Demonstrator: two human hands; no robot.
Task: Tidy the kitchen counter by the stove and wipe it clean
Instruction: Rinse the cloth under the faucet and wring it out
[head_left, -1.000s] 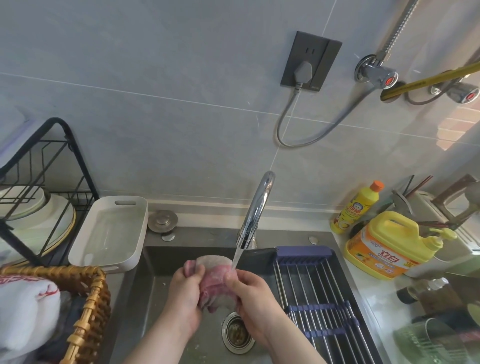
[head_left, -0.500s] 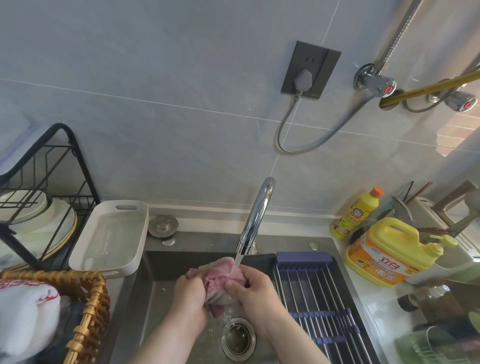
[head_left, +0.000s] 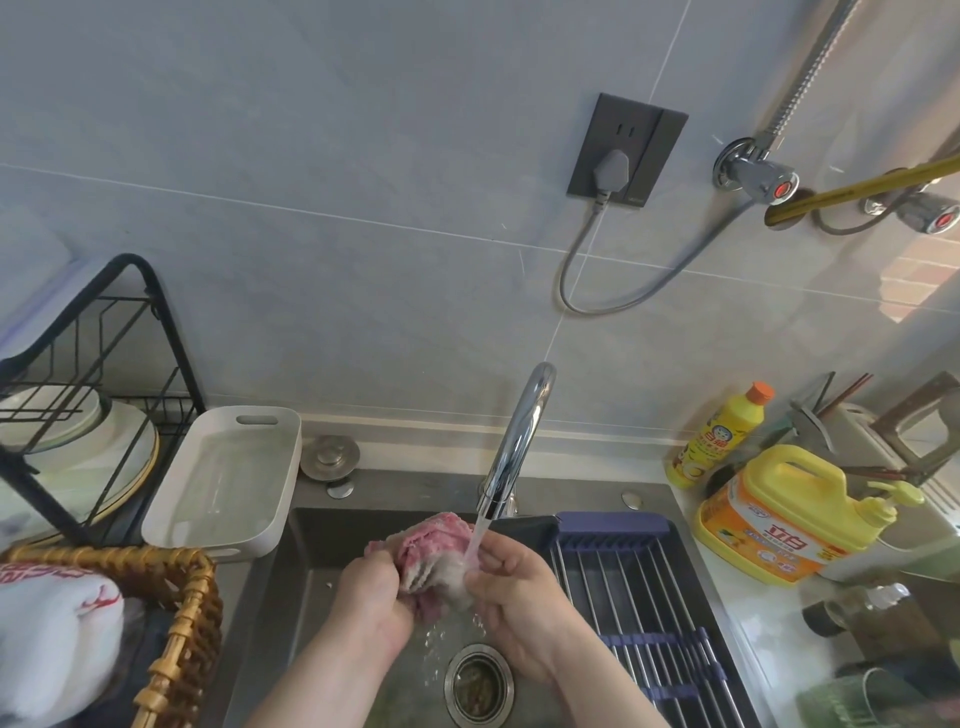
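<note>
1. Head view: the cloth (head_left: 434, 558), pink and bunched, is above the sink (head_left: 306, 561), directly under the stream from the faucet (head_left: 519, 436)
2. To rinse well, it likely needs turning and squeezing so water reaches the inner folds, then wringing over the drain (head_left: 478, 680)
3. Left hand (head_left: 374, 597) and right hand (head_left: 519, 597) face each other, each grip curled round one side of the cloth

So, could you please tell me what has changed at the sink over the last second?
The left hand and right hand have kneaded the pink cloth into a tighter, folded wad under the tap, with water dripping toward the drain. Nothing was let go; both hands still grip it. The tap still runs; detergent jug and white tray are unmoved.
</note>
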